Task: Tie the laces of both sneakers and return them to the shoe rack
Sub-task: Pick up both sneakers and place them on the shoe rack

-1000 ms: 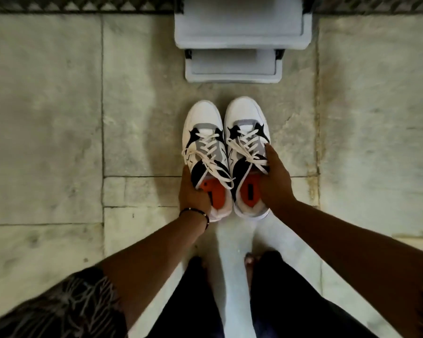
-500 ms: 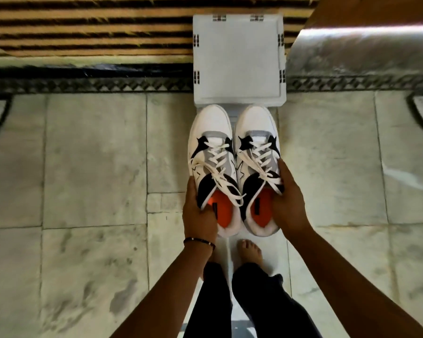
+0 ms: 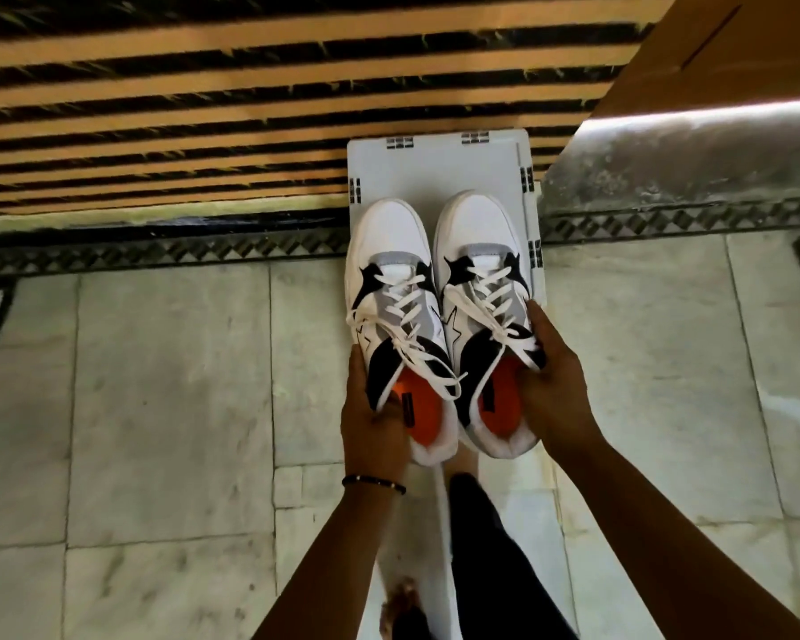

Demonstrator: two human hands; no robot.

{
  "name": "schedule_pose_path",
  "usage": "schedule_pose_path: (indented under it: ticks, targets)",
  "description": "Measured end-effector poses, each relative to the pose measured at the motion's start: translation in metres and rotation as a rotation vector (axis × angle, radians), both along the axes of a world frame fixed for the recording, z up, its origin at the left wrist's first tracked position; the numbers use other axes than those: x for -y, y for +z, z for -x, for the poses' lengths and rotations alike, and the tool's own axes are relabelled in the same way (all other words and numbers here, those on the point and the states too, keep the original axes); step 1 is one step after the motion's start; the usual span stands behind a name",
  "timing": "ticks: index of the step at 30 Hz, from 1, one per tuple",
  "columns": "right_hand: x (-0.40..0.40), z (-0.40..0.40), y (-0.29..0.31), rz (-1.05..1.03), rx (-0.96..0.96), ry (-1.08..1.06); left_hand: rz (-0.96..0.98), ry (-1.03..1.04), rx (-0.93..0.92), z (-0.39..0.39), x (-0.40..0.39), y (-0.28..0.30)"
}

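Observation:
I hold two white, grey and black sneakers side by side in the air, toes pointing away from me. My left hand (image 3: pixel 374 420) grips the left sneaker (image 3: pixel 391 288) at its outer heel side. My right hand (image 3: pixel 553 385) grips the right sneaker (image 3: pixel 476 270) at its collar. Both have orange insoles and white laces lying across the tongues. The toes hang over the white top of the shoe rack (image 3: pixel 435 170), which stands against the wall; whether the soles touch it cannot be told.
Pale marble floor tiles (image 3: pixel 167 390) surround me, with a dark patterned border along the wall. A striped orange and black slatted wall (image 3: pixel 204 108) is behind the rack. A shiny ledge (image 3: pixel 693 150) and wooden panel sit at the upper right. My legs and bare feet are below.
I have stepped closer to the rack. The sneakers, still in both hands, have moved forward and now hang over the rack's top instead of over the floor in front of it.

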State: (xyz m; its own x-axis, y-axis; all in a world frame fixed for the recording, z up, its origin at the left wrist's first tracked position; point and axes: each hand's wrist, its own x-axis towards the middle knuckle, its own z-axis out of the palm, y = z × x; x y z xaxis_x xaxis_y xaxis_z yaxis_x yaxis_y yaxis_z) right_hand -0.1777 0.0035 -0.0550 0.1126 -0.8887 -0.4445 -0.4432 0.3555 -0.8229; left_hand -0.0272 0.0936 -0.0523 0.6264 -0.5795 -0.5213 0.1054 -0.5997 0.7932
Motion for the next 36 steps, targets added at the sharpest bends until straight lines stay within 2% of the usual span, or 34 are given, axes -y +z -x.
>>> schedule_pose_path:
  ticks: [6, 12, 20, 27, 34, 36]
  targets:
    - [0.096, -0.024, -0.015, 0.023, -0.033, 0.007, 0.021, -0.057, -0.042, -0.024, 0.097, -0.019]
    - [0.145, -0.031, -0.031, -0.002, -0.038, -0.004, -0.036, -0.107, 0.001, -0.037, 0.153, -0.036]
    - [0.154, -0.038, -0.036, 0.016, -0.020, 0.000, -0.050, -0.132, -0.012, -0.049, 0.163, -0.038]
    - [0.157, -0.041, -0.041, 0.044, -0.166, 0.146, -0.105, -0.196, 0.053, -0.053, 0.166, -0.042]
    - [0.159, -0.040, -0.039, 0.048, -0.249, 0.150, -0.105, -0.279, 0.114, -0.049, 0.168, -0.036]
    - [0.160, -0.041, -0.029, 0.017, -0.259, 0.127, -0.100, -0.277, 0.064, -0.053, 0.167, -0.030]
